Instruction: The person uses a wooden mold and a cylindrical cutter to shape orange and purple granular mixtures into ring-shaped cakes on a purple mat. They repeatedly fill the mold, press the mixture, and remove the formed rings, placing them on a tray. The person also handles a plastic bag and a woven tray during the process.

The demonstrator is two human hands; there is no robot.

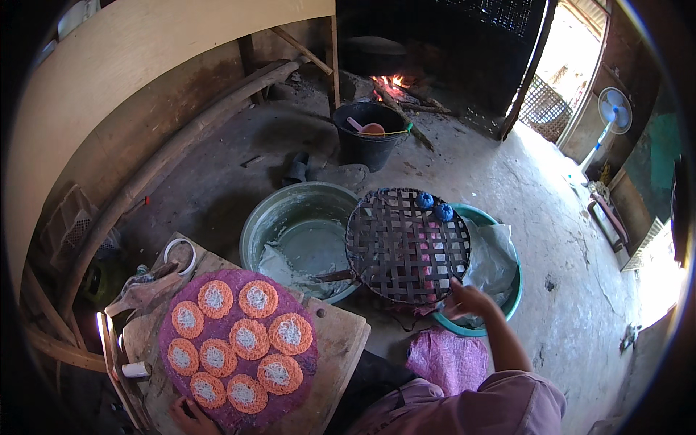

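Note:
My right hand [465, 300] is closed on the near rim of a round, dark woven tray [406, 250] with an open lattice. Two small blue balls [444, 212] sit at the tray's far right edge. My left hand [194, 417], partly cut off by the lower edge, rests against the near edge of a round purple mat [239, 301], fingers apart. Several orange noodle-like discs [249, 338] with white strands in their centres lie on the mat. The mat rests on a worn wooden board [341, 337].
Beneath the tray stand a green basin [250, 232] with whitish batter and a teal basin [516, 290] holding a plastic sheet. Farther off are a black bucket [366, 156] with a dipper, a wood fire [390, 85] and a standing fan [615, 110]. A pink sack [449, 359] lies near me.

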